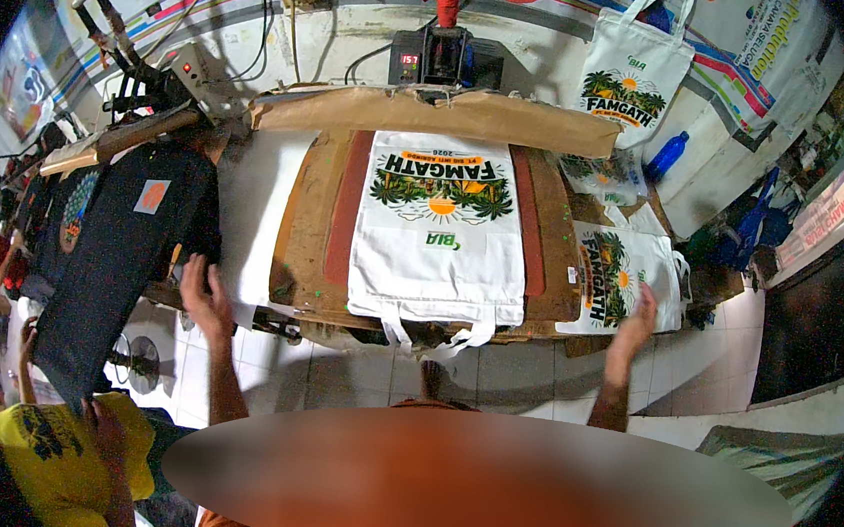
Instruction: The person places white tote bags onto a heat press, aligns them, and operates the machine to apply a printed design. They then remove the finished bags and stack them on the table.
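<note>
A white tote bag (432, 264) lies flat on the heat press bed, upside down to me, its print of palms and a sun at the far end. Its two handles (465, 340) hang over the near edge. My left hand (206, 297) is raised near the bed's front left corner, fingers apart and nothing in them. On the right, my right hand (634, 327) has its fingers stretched out beside another printed tote bag (627, 276); whether it touches that bag I cannot tell.
Behind the bed stands the heat press control box (409, 62), with brown covering paper (435, 119) in front. A printed tote bag (631, 76) hangs at the back right, above a blue bottle (667, 157). At left, a person in a yellow shirt (74, 454) is beside a black garment (121, 257).
</note>
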Demonstrator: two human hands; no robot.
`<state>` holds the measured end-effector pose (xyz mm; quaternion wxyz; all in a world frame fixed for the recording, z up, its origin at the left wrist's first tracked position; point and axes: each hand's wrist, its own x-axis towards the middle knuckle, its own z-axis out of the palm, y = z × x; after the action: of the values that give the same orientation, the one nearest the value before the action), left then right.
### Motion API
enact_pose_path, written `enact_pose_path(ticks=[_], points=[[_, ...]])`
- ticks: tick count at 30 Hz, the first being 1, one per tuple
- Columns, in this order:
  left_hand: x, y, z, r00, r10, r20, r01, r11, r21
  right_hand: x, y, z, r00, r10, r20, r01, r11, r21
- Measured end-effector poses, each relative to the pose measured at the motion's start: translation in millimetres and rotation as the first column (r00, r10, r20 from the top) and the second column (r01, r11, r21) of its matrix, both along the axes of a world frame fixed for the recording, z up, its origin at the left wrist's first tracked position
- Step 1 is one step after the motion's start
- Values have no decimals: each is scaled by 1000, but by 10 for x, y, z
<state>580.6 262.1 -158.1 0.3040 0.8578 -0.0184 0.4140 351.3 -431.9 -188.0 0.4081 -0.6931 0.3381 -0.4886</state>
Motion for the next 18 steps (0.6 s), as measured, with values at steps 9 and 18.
enact_pose_path(ticks=[9, 18], points=[[-352, 660, -235, 997, 50, -60, -59, 986, -158, -948, -676, -246, 983, -181, 12, 178, 975, 133], [-352, 273, -330, 975, -178, -135, 141, 959, -247, -900, 165, 141, 998, -47, 31, 31, 924, 381]])
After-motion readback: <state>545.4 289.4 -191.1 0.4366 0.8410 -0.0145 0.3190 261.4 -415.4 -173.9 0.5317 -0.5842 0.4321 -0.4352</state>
